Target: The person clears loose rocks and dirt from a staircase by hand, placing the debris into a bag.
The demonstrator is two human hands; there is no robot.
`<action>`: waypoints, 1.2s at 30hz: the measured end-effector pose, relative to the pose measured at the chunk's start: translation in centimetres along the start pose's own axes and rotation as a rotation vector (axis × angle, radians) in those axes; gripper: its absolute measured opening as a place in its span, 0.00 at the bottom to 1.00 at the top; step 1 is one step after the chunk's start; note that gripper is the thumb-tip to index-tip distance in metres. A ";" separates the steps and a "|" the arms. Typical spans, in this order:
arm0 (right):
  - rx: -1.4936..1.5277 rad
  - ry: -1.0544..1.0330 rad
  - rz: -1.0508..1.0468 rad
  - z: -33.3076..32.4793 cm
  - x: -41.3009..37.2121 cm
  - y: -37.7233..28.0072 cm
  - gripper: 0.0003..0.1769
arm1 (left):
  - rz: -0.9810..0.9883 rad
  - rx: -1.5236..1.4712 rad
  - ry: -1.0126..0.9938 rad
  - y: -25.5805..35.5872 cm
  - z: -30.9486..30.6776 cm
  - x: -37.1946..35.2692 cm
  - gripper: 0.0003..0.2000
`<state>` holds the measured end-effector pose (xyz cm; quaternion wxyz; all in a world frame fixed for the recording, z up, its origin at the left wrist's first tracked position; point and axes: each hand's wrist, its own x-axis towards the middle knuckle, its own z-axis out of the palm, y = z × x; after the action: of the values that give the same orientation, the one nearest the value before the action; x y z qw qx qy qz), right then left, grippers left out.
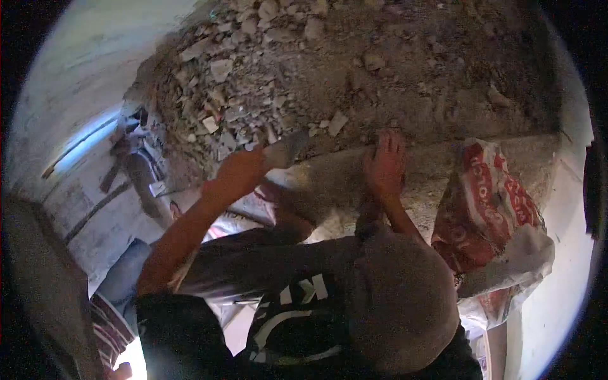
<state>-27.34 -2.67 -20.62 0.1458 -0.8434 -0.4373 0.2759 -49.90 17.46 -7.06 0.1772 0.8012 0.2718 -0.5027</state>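
Note:
My left hand [244,171] is closed around the handle end of a trowel [286,149]. Its flat grey blade points right, over the near edge of the rubble [253,76]. My right hand [386,161] lies palm down with its fingers stretched out, against the pale ledge [342,168] that borders the dirt. Between the two hands, small broken pieces [337,123] lie at the rubble's edge. A grey cap [405,297] in the foreground hides part of my right arm.
On the right stands a crumpled red and white sack [484,209] with printed lettering. Another printed sack [237,221] lies beneath my left forearm. Blue cloth and striped fabric [114,335] show at lower left. White walls [82,69] enclose the dirt on both sides.

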 end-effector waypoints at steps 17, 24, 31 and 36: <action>0.031 0.074 -0.021 -0.5 -0.1 0.1 0.28 | 0.020 -0.157 0.276 -3.6 -3.1 0.9 0.16; -0.047 -0.068 0.052 -0.3 0.2 0.1 0.28 | 0.018 0.067 0.169 -3.0 -4.4 -0.2 0.17; -0.032 0.057 -0.037 1.6 0.3 1.0 0.29 | -0.059 0.084 -0.032 -3.7 -3.2 3.0 0.15; -0.080 -0.006 -0.007 0.3 0.4 1.2 0.24 | -0.006 -0.307 0.419 -1.2 6.0 5.6 0.19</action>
<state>-26.59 -3.07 -21.59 0.1114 -0.8463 -0.4514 0.2601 -52.92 16.50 -14.66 0.2351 0.8509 0.3780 -0.2790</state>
